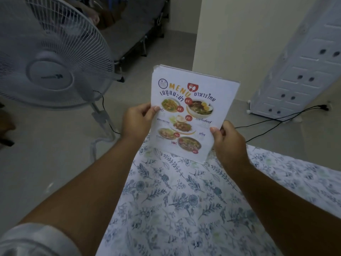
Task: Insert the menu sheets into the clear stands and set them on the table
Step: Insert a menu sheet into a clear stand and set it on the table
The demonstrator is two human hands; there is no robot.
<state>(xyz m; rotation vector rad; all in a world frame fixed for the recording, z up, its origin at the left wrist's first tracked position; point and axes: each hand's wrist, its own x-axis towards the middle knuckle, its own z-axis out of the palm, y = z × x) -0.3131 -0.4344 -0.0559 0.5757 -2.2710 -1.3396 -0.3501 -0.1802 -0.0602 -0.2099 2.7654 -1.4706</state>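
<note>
A menu sheet (191,111) with food photos and the word MENU sits inside a clear stand, held upright and slightly tilted over the far corner of the table (180,209). My left hand (137,120) grips its left edge, thumb on the front. My right hand (227,140) grips the lower right edge, thumb on the front too. The stand's bottom edge is at the flowered tablecloth; I cannot tell whether it touches.
A white pedestal fan (53,58) stands on the floor to the left, its cable trailing by the table corner. A white ribbed panel (302,74) leans at the right with black cables (276,119) on the floor. A dark folding bed (132,34) is at the back.
</note>
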